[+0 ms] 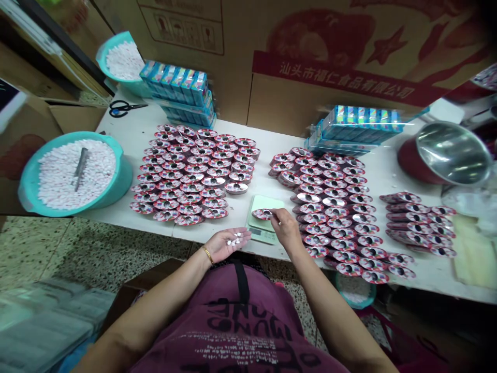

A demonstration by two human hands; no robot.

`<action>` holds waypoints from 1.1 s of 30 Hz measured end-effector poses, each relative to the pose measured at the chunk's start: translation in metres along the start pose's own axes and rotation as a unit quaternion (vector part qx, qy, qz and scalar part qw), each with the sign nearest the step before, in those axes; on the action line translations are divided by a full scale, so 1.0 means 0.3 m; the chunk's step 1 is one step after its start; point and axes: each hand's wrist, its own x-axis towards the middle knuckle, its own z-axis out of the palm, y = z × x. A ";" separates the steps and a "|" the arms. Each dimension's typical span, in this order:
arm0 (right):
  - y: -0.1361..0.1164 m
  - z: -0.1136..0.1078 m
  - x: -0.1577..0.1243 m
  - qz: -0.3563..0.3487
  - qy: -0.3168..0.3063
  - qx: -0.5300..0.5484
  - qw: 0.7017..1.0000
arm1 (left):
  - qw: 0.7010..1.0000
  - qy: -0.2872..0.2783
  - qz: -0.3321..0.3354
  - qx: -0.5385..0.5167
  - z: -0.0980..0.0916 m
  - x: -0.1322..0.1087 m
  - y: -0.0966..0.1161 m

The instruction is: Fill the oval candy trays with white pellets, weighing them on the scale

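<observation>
cardboard cartons (310,62) printed in red wall off the back of the white table (128,129) in my head-camera feed. shallow printed tins lie open on the tabletop in overlapping rows: one broad field (194,176) on the left hand's side, a longer field (334,217) on the right hand's side, and a smaller batch (415,228) beyond that. a teal basin (27,181) heaped with white pieces sits at the table's left corner, with a metal scoop (80,168) lying in it. a second basin (104,52) stands at the far edge, and a steel bowl (450,150) tilts at the far right. one stack of blue packets (182,85) sits behind the broad field, another stack (357,124) behind the longer one, and black scissors (124,108) lie near the second basin.

both bare forearms reach forward from a maroon printed top (240,331). the left hand (227,243), a gold bangle (207,254) at its wrist, is turned palm up just off the near table edge. its fingers are loosely spread, cradling a few white pellets (235,239). the right hand (283,225) lies palm down over the edge, thumb and fingertips pinched on the rim of a single tin (263,213). that tin rests on a pale green scale (264,230) between the two big fields. i cannot read the scale's display.
</observation>
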 end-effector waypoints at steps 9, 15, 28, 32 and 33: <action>-0.008 -0.062 -0.020 0.045 0.066 0.059 0.995 | 0.999 0.050 0.019 0.001 -0.087 -0.044 0.013; -0.008 -0.037 -0.008 0.027 0.040 0.082 0.995 | 0.998 0.054 0.018 -0.008 -0.085 -0.052 0.013; -0.244 0.084 -0.240 -0.114 -0.221 -0.018 0.969 | 0.995 -0.077 -0.053 0.030 0.010 -0.041 -0.094; -0.203 0.056 -0.253 -0.074 -0.184 0.074 0.977 | 0.993 -0.090 -0.061 0.037 0.013 -0.054 -0.101; -0.191 0.042 -0.240 -0.058 -0.161 0.098 0.980 | 0.994 -0.086 -0.054 0.036 0.011 -0.051 -0.098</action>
